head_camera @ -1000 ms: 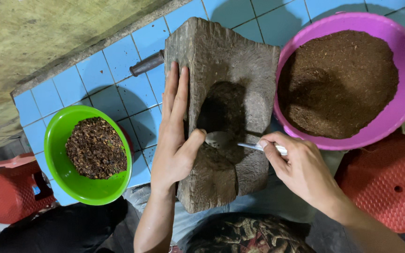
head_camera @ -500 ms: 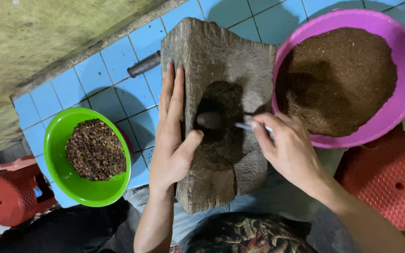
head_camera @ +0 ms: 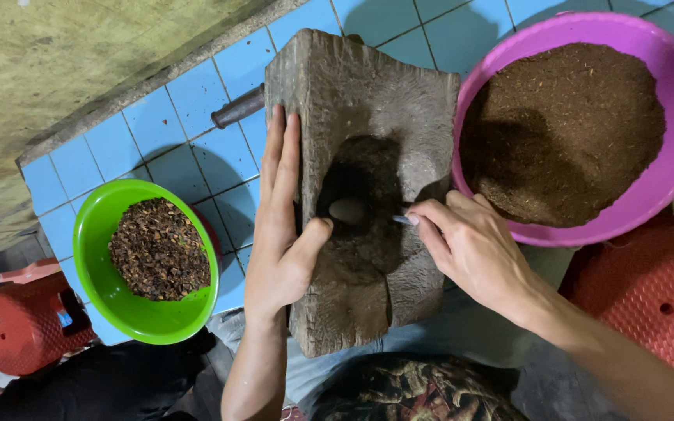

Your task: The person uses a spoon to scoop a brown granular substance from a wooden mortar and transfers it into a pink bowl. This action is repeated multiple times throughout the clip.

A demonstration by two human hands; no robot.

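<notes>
The left hand [head_camera: 278,234] lies flat, fingers stretched forward together, thumb spread to the right. The right hand [head_camera: 470,245] curls, its fingertips [head_camera: 419,222] pinched together, forearm bare.

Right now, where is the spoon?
In the head view the spoon sits at centre, its bowl down in the hollow of the wooden mortar block, held by the right hand, with the left hand's thumb beside it.
</notes>
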